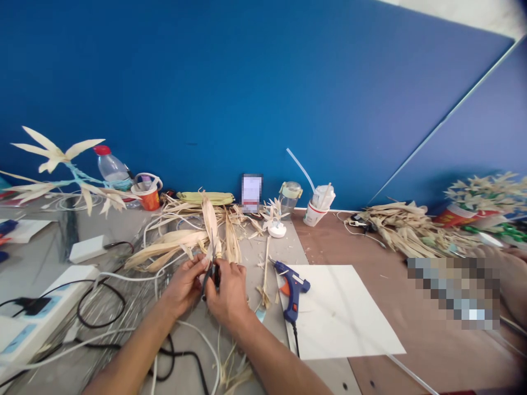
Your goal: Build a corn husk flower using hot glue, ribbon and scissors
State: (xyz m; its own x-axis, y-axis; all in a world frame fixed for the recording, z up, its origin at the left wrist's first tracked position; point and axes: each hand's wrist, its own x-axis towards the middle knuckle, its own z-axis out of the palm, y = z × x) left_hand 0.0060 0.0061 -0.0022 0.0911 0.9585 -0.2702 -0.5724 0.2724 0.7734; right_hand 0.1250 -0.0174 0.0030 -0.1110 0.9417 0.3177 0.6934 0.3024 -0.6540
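Note:
My right hand (228,291) is closed around the dark handles of a pair of scissors (213,267), whose blades point up and away from me. Beside it, my left hand (185,282) pinches a small pale strip of corn husk (208,254) against the blades. How far the blades stand apart is hard to make out. Dried corn husks (177,242) lie spread just beyond both hands. A blue hot glue gun (293,291) rests on its side to the right, on a white sheet (341,315).
Power strip (53,293) and tangled cables lie at left. Along the blue wall stand a husk flower (66,156), a bottle (110,167), a phone (252,192), a jar (289,196) and a paper cup (316,213). At right, another person's hand (510,274) is near a husk pile (411,225).

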